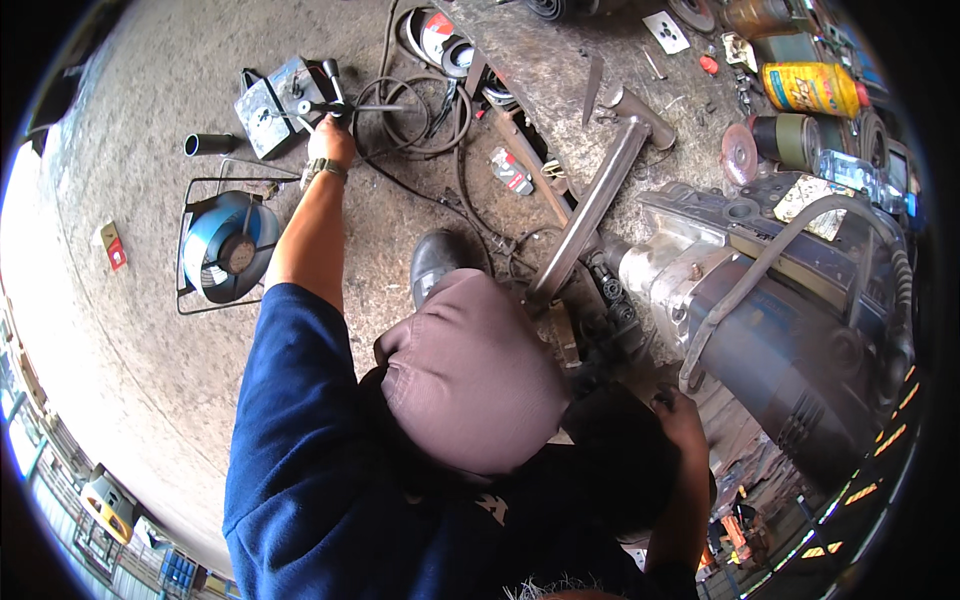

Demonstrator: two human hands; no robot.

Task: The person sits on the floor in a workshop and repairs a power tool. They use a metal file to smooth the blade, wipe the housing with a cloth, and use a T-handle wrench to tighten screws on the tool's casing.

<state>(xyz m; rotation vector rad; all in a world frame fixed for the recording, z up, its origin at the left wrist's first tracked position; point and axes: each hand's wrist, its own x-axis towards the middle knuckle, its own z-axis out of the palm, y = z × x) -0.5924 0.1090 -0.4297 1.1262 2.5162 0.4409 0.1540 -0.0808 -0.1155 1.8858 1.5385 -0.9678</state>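
Observation:
My left hand (334,142), with a watch (327,167) on its wrist, reaches far forward and is closed at a spoked metal handle (330,106) with black knobs. The handle sits beside a grey metal box (279,108). What exactly lies under the fingers is partly hidden. At the lower right, my right hand (684,422) is bent round beside the bench, next to a big dark motor-like machine (790,330). Its fingers are curled around a small dark thing too shadowed to name. On the bench, a T-shaped steel pipe (595,205) lies slanting towards my knee.
A blue caged fan (230,248) and a short dark pipe (209,145) are on the floor at left. Cables (440,125) coil by the bench foot. A yellow bottle (812,90) and tape-like rolls (785,142) crowd the bench's right side. My boot (440,262) stands mid-floor.

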